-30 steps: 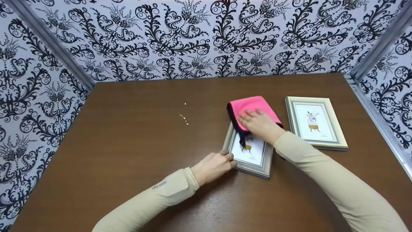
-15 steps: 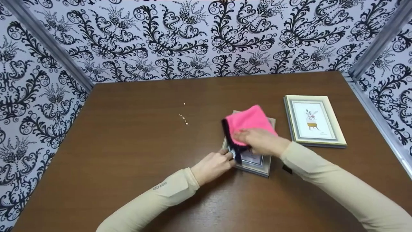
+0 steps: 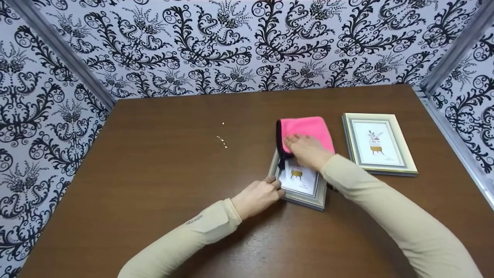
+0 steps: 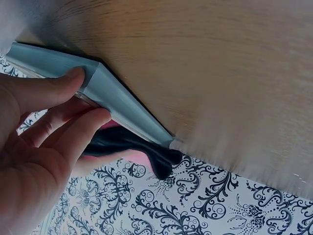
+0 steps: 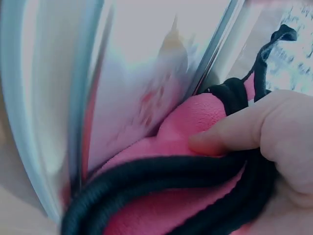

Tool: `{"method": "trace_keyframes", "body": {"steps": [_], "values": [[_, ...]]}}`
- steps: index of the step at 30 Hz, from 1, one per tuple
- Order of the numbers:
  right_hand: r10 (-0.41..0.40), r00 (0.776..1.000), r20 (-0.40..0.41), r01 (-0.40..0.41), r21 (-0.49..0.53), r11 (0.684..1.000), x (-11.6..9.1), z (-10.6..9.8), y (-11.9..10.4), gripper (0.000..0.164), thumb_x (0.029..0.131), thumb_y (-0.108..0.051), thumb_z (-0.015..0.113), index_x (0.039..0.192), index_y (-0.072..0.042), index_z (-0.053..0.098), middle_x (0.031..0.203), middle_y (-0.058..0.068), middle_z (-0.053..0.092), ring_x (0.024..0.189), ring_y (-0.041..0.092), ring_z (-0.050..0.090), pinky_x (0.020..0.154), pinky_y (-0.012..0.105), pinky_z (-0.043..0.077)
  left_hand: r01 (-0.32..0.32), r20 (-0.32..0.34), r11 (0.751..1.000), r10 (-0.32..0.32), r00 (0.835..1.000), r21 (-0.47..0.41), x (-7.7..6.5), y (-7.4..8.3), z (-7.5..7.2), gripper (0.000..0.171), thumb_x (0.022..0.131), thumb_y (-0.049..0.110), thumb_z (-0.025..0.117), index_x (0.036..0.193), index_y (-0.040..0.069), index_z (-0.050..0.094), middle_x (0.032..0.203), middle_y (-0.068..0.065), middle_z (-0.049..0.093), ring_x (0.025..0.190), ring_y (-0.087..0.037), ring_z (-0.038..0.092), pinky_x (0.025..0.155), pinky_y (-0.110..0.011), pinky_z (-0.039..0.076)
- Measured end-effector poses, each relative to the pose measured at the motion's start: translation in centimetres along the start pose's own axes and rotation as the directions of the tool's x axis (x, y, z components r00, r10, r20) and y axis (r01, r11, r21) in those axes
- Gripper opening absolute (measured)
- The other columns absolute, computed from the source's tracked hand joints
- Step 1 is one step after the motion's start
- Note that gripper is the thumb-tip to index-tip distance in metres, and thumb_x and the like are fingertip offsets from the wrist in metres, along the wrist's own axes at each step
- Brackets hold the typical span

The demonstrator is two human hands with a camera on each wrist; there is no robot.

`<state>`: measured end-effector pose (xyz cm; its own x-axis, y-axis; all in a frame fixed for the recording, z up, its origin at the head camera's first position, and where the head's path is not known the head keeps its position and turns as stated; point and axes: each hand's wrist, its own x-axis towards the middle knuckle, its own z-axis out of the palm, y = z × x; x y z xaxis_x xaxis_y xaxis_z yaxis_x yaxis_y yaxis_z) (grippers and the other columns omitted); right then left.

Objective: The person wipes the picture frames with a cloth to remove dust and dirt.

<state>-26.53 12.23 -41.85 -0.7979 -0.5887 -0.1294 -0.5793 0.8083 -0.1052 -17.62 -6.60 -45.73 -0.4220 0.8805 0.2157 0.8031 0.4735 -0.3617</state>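
A grey and cream picture frame (image 3: 299, 201), holding a print of a plant in a yellow pot, lies face up on the brown table. My left hand (image 3: 257, 197) grips its near left corner, thumb (image 4: 54, 90) against the grey side and fingers over the face in the left wrist view. A pink cloth (image 3: 305, 125) with black edging covers the far part of the frame. On the cloth lies my right hand (image 3: 308, 152), fingers outstretched on top; the right wrist view has its thumb (image 5: 234, 129) holding the folded cloth against the hand.
A second picture frame (image 3: 380, 144) with a similar print lies to the right, cream-edged, apparently on top of another grey frame. Small pale marks (image 3: 222, 141) dot the table left of centre. Patterned walls (image 3: 216, 50) enclose the table's back and sides.
My right hand first drew the cloth toward me and down over the framed print, then slid it back to the far end. My left hand kept its grip on the corner.
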Motion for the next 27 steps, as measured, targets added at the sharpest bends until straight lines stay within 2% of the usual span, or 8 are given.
{"method": "trace_keyframes", "body": {"steps": [3,5,9,12,15,20,24,27], "values": [[0.05,0.999,0.007,-0.05,0.002,0.999,1.3,-0.6,0.8,0.062,0.084,0.012,0.058,0.142,0.005,0.038,0.146,0.025,0.035,0.135,0.042,0.033,0.108,0.054,0.028,0.006,0.025,1.0,-0.005,1.0,-0.014,0.1,0.1,-0.1,0.011,0.088,0.009,0.062,0.088,0.017,0.069,0.084,0.0,0.062,0.082,-0.014,0.058,0.052,-0.018,0.051],[0.064,0.998,0.006,-0.064,-0.001,0.998,2.2,-1.0,1.2,0.061,0.084,0.008,0.06,0.142,0.005,0.041,0.144,0.025,0.039,0.132,0.042,0.036,0.107,0.054,0.03,0.007,0.044,1.0,-0.006,0.999,-0.019,0.2,0.1,-0.2,0.011,0.089,0.01,0.062,0.089,0.018,0.07,0.086,0.001,0.062,0.083,-0.014,0.057,0.052,-0.018,0.051],[0.057,0.998,-0.021,-0.056,0.014,0.998,3.8,-1.5,2.0,0.044,0.078,0.009,0.062,0.122,0.006,0.057,0.12,0.024,0.059,0.111,0.041,0.055,0.097,0.052,0.043,0.01,0.06,0.999,-0.008,0.998,-0.036,0.1,-0.1,-0.1,0.011,0.09,0.012,0.063,0.092,0.019,0.07,0.087,0.001,0.061,0.084,-0.013,0.056,0.051,-0.017,0.05],[0.033,0.999,-0.028,-0.031,0.062,0.998,4.9,-1.6,2.5,0.033,0.074,0.01,0.063,0.106,0.002,0.064,0.105,0.019,0.065,0.098,0.038,0.061,0.09,0.048,0.048,0.012,0.066,0.999,-0.008,0.998,-0.051,0.0,-0.2,-0.1,0.011,0.09,0.011,0.063,0.092,0.019,0.071,0.087,0.001,0.061,0.085,-0.013,0.056,0.05,-0.017,0.05],[-0.015,0.999,-0.035,0.018,0.087,0.996,5.7,-1.5,2.9,0.027,0.074,0.01,0.063,0.099,-0.001,0.067,0.097,0.016,0.067,0.091,0.034,0.062,0.087,0.046,0.05,0.011,0.079,0.999,-0.008,0.997,-0.045,-0.1,-0.3,-0.2,0.011,0.09,0.011,0.064,0.093,0.019,0.071,0.086,0.0,0.062,0.084,-0.013,0.056,0.051,-0.018,0.05],[-0.139,0.989,-0.039,0.141,0.043,0.989,6.0,-1.3,2.2,0.017,0.073,0.008,0.064,0.085,-0.004,0.066,0.08,0.011,0.062,0.077,0.029,0.059,0.076,0.041,0.052,0.006,0.067,1.0,-0.004,0.998,-0.026,0.1,-0.5,-0.2,0.013,0.088,0.009,0.065,0.09,0.02,0.071,0.082,0.0,0.062,0.078,-0.013,0.057,0.05,-0.019,0.05],[-0.23,0.972,0.037,0.229,0.039,0.973,5.5,-1.5,0.0,0.015,0.072,0.006,0.064,0.079,-0.007,0.064,0.075,0.007,0.06,0.071,0.024,0.057,0.07,0.039,0.051,0.0,0.034,1.0,0.0,0.999,-0.007,0.1,-0.5,-0.2,0.013,0.085,0.007,0.066,0.085,0.02,0.07,0.078,0.0,0.062,0.073,-0.013,0.057,0.047,-0.02,0.049],[-0.296,0.95,0.099,0.293,0.048,0.955,5.0,-1.8,-1.7,0.015,0.072,0.005,0.064,0.078,-0.009,0.066,0.071,0.004,0.059,0.066,0.02,0.052,0.064,0.037,0.049,-0.002,0.013,1.0,0.002,1.0,0.028,0.1,-0.6,-0.1,0.013,0.085,0.008,0.066,0.082,0.02,0.069,0.076,0.001,0.061,0.07,-0.013,0.057,0.045,-0.022,0.048]]}}
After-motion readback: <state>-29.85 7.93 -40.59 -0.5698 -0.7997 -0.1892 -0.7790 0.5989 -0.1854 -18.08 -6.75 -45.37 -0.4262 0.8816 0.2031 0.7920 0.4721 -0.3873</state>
